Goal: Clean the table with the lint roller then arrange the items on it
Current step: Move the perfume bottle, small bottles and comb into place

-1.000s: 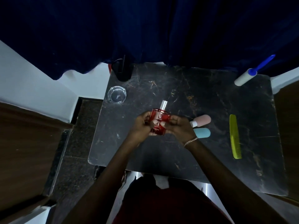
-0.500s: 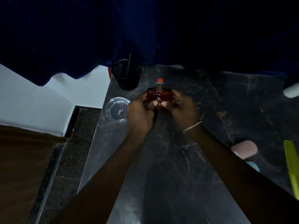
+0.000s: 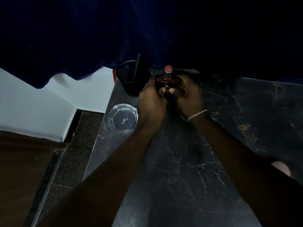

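Evidently the arranging step was in hand: the left hand [image 3: 151, 99] and right hand [image 3: 188, 95] each had a curled grip on the perfume bottle [image 3: 167, 82], upright at the counter's [image 3: 180, 161] far edge, just beside the black cup [image 3: 131, 82]. Next it probably needed seating flat, then releasing. The bottle was dark red glass with a silver neck and an orange-red cap.

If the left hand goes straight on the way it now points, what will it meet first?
The left hand grips the red perfume bottle; past that, probably the dark blue curtain hanging behind it. The black cup stands just left of that line; depth unclear.
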The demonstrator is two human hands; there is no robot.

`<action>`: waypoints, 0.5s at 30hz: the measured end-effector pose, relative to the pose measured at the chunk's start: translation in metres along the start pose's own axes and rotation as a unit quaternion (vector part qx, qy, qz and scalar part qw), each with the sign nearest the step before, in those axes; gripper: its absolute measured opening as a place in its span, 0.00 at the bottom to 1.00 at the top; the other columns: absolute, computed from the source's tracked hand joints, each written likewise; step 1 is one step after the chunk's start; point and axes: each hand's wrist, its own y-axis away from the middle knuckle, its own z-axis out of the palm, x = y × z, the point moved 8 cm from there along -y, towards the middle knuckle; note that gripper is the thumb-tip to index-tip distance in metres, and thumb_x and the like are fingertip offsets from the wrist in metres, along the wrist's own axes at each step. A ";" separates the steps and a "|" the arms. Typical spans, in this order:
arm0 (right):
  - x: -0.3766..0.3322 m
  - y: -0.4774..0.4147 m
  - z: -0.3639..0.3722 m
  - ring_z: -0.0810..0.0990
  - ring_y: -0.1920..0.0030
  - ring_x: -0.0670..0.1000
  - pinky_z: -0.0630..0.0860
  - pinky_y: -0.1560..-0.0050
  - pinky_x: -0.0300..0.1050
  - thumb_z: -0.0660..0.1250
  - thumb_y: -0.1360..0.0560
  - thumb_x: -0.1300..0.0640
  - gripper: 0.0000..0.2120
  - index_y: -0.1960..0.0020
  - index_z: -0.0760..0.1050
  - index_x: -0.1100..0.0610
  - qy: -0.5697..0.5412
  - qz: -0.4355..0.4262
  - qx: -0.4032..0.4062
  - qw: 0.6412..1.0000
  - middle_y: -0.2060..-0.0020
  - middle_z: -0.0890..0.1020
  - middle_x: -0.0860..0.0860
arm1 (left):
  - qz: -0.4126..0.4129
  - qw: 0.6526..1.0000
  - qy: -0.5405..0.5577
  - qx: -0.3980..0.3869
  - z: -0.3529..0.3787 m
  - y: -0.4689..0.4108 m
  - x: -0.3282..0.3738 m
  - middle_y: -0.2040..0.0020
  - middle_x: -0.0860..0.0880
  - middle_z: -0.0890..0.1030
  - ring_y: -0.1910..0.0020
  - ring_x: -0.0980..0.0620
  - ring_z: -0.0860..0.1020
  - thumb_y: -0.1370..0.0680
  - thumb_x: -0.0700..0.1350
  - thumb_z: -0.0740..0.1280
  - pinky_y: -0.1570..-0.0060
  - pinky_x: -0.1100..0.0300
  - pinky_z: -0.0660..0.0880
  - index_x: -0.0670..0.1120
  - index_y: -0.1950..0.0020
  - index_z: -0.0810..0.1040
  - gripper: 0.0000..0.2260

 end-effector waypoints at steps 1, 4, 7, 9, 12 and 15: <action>0.002 -0.002 0.000 0.83 0.44 0.44 0.80 0.39 0.48 0.70 0.27 0.62 0.19 0.37 0.76 0.54 0.000 0.001 -0.002 1.000 0.48 0.84 0.43 | 0.001 1.000 0.000 0.000 0.002 -0.001 0.000 0.44 0.47 0.85 0.45 0.48 0.83 0.21 0.42 0.69 0.50 0.64 0.72 0.46 0.36 0.79 0.13; 0.006 -0.007 0.001 0.83 0.44 0.43 0.80 0.39 0.49 0.70 0.27 0.61 0.19 0.37 0.76 0.51 -0.004 0.003 -0.008 1.000 0.51 0.82 0.38 | 0.000 1.000 -0.016 0.010 0.004 -0.005 -0.001 0.44 0.49 0.85 0.46 0.50 0.82 0.20 0.44 0.70 0.54 0.66 0.68 0.48 0.36 0.79 0.13; 0.008 -0.010 0.002 0.83 0.43 0.43 0.80 0.38 0.52 0.70 0.28 0.58 0.19 0.38 0.75 0.47 -0.007 0.000 -0.012 1.000 0.49 0.83 0.39 | 0.009 1.000 -0.006 0.014 0.004 -0.007 -0.001 0.44 0.49 0.85 0.49 0.55 0.80 0.21 0.43 0.70 0.59 0.76 0.66 0.48 0.37 0.79 0.12; 0.009 -0.009 0.003 0.82 0.41 0.44 0.80 0.38 0.54 0.69 0.28 0.56 0.19 0.38 0.74 0.45 -0.004 0.004 -0.017 1.000 0.46 0.83 0.41 | 0.017 1.000 0.007 0.009 0.005 -0.007 -0.002 0.44 0.49 0.85 0.49 0.59 0.78 0.21 0.42 0.70 0.58 0.83 0.66 0.46 0.36 0.79 0.13; 0.012 -0.009 0.003 0.82 0.39 0.45 0.79 0.36 0.55 0.70 0.28 0.56 0.22 0.35 0.72 0.48 -0.006 0.008 -0.015 1.000 0.42 0.83 0.46 | 0.016 1.000 0.020 0.008 0.005 -0.006 -0.004 0.43 0.49 0.85 0.48 0.59 0.79 0.21 0.42 0.70 0.54 0.84 0.66 0.45 0.35 0.78 0.14; 0.014 -0.010 0.006 0.80 0.36 0.48 0.77 0.34 0.56 0.70 0.27 0.59 0.28 0.28 0.68 0.49 -0.003 0.020 -0.030 0.999 0.36 0.81 0.49 | -0.001 0.999 0.037 -0.006 0.005 -0.003 -0.005 0.41 0.48 0.85 0.42 0.52 0.82 0.20 0.42 0.70 0.44 0.67 0.76 0.44 0.33 0.78 0.16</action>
